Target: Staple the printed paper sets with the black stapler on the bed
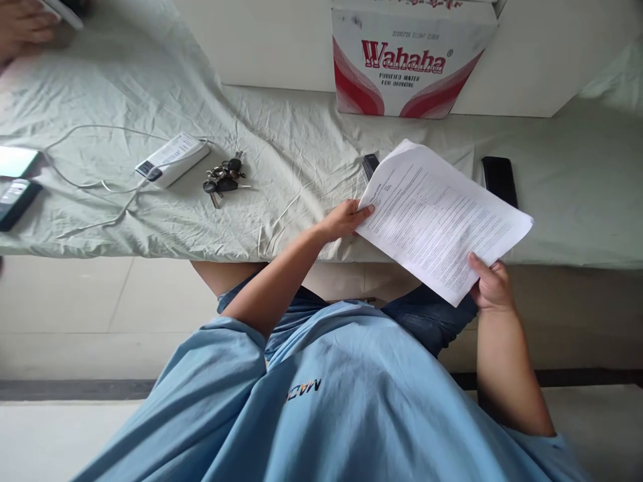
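A thin stack of printed paper sheets point(437, 217) is held at a slant over the table's near edge, its text side up. My left hand point(346, 218) grips the left edge, thumb on top and fingers underneath. At the lower right, my right hand point(492, 284) pinches the sheets with its thumb on the printed face; its other fingers are partly behind the paper. Just past the sheets' upper left edge lies a dark object point(370, 164), mostly covered. A black phone point(499, 181) rests beyond their right side, partly hidden by the paper.
A pale green cloth point(291, 167) covers the table. A Wahaha water carton point(409, 67) stands at the back. Left of me lie a key bunch point(224, 179), a white power bank point(173, 161) with cables and a dark boxy device point(19, 204). Another person's hand point(25, 30) shows at the top left.
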The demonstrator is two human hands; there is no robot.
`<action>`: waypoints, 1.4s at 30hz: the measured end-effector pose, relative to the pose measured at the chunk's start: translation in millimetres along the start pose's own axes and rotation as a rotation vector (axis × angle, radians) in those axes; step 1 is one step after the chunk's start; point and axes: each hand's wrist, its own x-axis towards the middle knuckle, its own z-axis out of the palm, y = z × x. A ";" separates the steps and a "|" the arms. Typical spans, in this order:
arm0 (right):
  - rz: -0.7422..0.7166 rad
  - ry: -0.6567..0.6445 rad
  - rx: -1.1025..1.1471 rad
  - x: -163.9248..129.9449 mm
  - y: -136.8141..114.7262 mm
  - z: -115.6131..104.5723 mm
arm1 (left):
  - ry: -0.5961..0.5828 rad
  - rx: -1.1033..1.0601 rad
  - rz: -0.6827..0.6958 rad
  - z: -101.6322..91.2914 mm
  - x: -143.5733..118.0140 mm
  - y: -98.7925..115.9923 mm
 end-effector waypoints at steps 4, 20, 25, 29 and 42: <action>0.270 -0.051 -0.006 -38.5 16.1 -11.6 | -0.080 0.054 -0.077 -1.6 3.4 5.5; 0.271 0.098 0.074 -80.1 34.3 20.6 | 0.441 0.104 -0.093 10.1 24.9 5.4; 0.270 0.136 0.090 -78.6 35.1 24.3 | 0.597 0.360 0.129 9.7 30.7 -13.1; 0.264 0.138 0.089 -76.7 38.3 27.1 | 0.598 0.455 0.187 15.4 28.9 -23.7; 0.251 0.153 0.093 -74.4 39.6 49.7 | 0.452 0.631 0.101 29.5 30.2 -11.0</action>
